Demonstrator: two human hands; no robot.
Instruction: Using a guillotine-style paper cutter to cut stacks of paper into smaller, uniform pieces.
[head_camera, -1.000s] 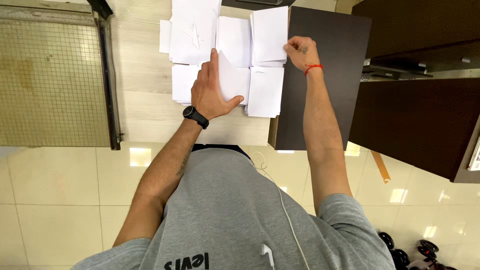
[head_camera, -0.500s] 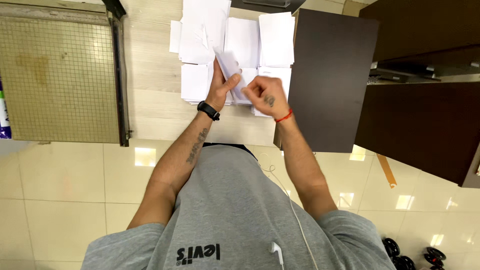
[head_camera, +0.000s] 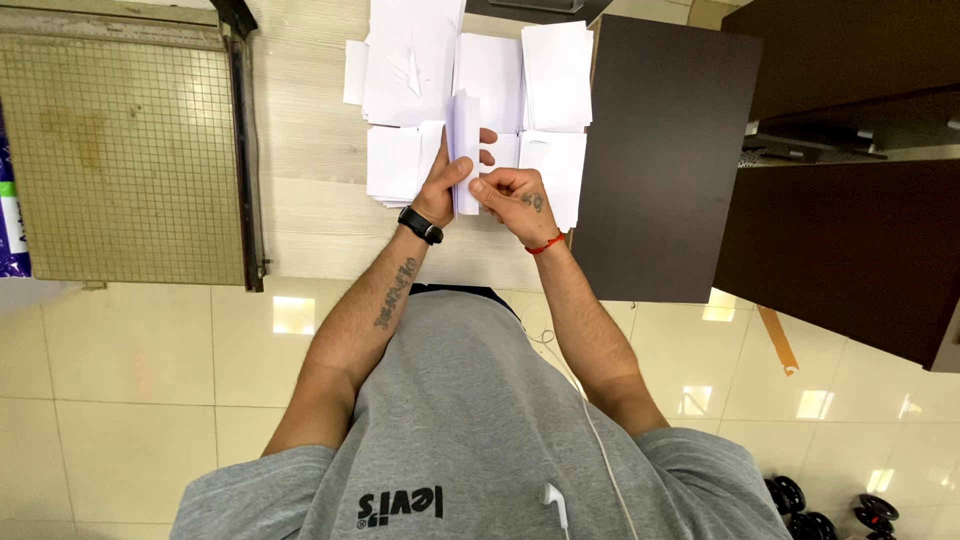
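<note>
Held upright between two hands above a pale wooden desk (head_camera: 300, 215): a thin stack of white sheets (head_camera: 464, 150).

Left hand (head_camera: 447, 185) wrapped around the stack's near edge, right hand (head_camera: 510, 192) pinching its lower corner; beneath, more white paper piles (head_camera: 555, 75); at left, a gridded paper cutter (head_camera: 120, 150).

A pale wood-grain table (head_camera: 310, 215) carries several stacks of white paper (head_camera: 555, 75) and a gridded paper cutter (head_camera: 125, 160), beside a dark brown desk (head_camera: 665, 160).
</note>
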